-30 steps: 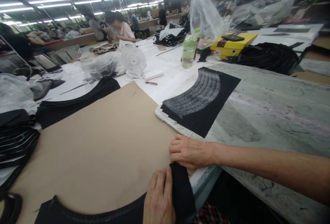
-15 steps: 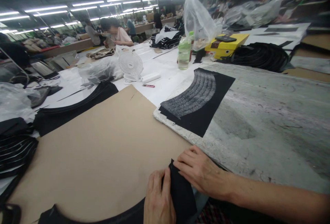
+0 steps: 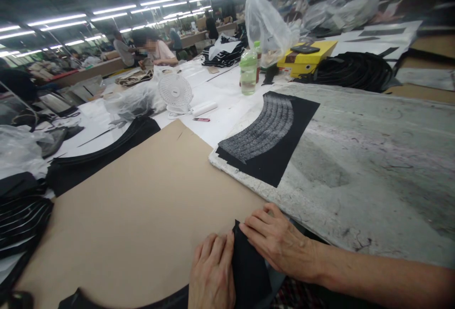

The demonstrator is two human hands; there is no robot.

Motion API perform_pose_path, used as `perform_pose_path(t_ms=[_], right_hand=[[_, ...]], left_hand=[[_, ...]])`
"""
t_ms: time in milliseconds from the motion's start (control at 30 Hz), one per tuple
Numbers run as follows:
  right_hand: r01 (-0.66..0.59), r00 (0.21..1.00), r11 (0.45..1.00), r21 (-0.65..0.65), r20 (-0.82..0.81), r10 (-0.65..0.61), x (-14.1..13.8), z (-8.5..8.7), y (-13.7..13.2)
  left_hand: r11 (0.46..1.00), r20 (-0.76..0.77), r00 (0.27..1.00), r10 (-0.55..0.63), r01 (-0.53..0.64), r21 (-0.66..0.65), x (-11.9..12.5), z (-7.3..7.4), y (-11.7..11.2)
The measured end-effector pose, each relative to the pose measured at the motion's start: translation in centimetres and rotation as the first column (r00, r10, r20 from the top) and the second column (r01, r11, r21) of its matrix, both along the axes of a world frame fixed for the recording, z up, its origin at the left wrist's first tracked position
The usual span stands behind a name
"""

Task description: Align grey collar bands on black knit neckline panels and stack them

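Observation:
A curved black fabric piece (image 3: 249, 271) lies along the near edge of a brown cardboard sheet (image 3: 135, 204). My left hand (image 3: 212, 273) lies flat on its left side, fingers stretched out and close together. My right hand (image 3: 280, 242) presses flat on the fabric's upper right end, fingers extended toward the left hand. Neither hand grips anything. The rest of the black strip runs leftward along the bottom edge, partly out of view.
A grey stained board (image 3: 373, 167) to the right carries a black panel with a chalked curved pattern (image 3: 266, 133). Behind it stand a small white fan (image 3: 175, 93), a green bottle (image 3: 248, 71), a yellow box (image 3: 305, 58), plastic bags and black fabric stacks (image 3: 21, 214). Other people sit at far tables.
My right hand slid from the cardboard's edge down onto the black fabric's end. The left hand shifted slightly left. The view dipped a little.

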State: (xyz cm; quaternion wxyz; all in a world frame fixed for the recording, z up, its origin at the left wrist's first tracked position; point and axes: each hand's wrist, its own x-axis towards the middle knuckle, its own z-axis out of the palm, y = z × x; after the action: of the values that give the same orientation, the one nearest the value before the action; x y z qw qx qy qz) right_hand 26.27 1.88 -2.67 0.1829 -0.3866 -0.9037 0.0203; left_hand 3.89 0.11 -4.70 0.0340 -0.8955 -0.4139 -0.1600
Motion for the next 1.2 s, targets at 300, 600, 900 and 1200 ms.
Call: perform_pose_path(t_ms=[300,600,900,1200], right_hand=[[0.064,0.995,0.998,0.011,-0.082,-0.063,0.3,0.3,-0.1],[0.046,0.996,0.998,0.042,-0.083,-0.043,0.2,0.3,-0.4],[0.047,0.998,0.997,0.068,-0.056,-0.043,0.4,-0.4,-0.7],[0.031,0.998,0.999,0.043,-0.055,-0.029,0.6,-0.7,-0.8]], left_hand=[[0.984,-0.062,0.998,-0.013,0.024,0.175,-0.2,-1.0,0.1],[0.999,0.068,0.998,0.015,-0.018,0.037,0.4,-0.5,0.6],[0.888,0.426,0.861,0.278,-0.062,-0.455,3.4,1.6,2.7],[0.842,0.545,0.758,0.358,-0.010,-0.540,3.6,1.0,2.4]])
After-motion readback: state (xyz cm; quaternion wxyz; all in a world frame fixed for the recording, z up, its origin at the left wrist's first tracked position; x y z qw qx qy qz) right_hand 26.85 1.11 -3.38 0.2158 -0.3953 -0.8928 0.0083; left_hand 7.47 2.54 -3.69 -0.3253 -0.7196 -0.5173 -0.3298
